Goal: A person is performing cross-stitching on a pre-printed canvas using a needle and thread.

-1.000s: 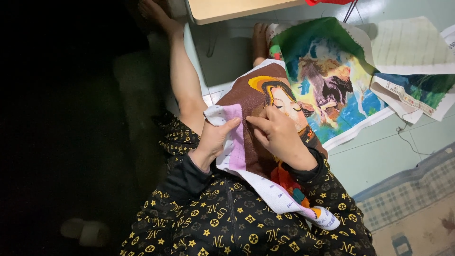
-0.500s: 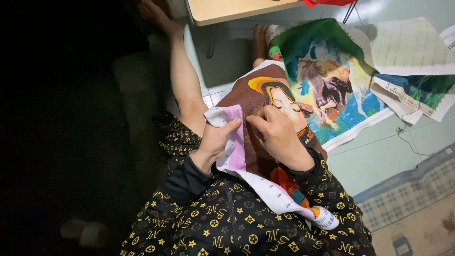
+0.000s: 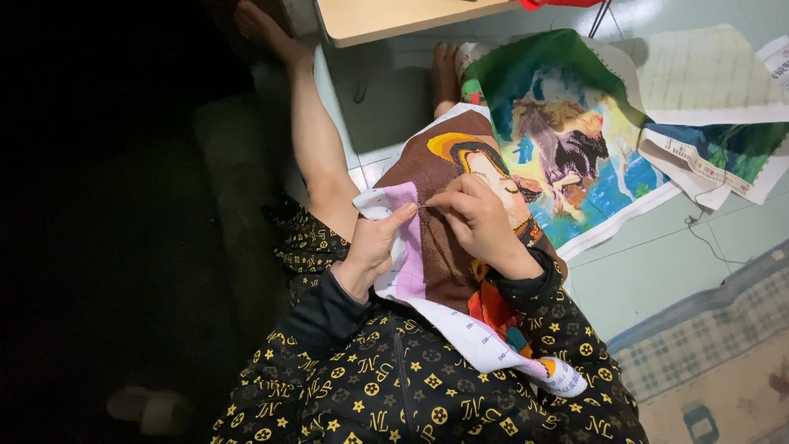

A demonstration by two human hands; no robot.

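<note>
A large cross-stitch canvas point(image 3: 444, 255) with a brown, purple and orange figure lies over my lap. My left hand point(image 3: 374, 247) grips its folded white left edge, thumb on top. My right hand point(image 3: 477, 222) rests on the brown area, fingertips pinched together at the fabric, likely on a needle too small to make out. The canvas runs on to a colourful horse scene point(image 3: 567, 148) spread over the floor to the right.
My bare legs stretch up the frame toward a wooden table edge point(image 3: 394, 16). Pale green floor tiles point(image 3: 657, 279) lie at right, a checked mat point(image 3: 707, 329) at lower right, a thin cable beside it. A pale slipper point(image 3: 152, 409) sits in the dark at lower left.
My right hand's pinched fingers have shifted slightly left along the brown stitching, closer to my left thumb. The left hand keeps its hold.
</note>
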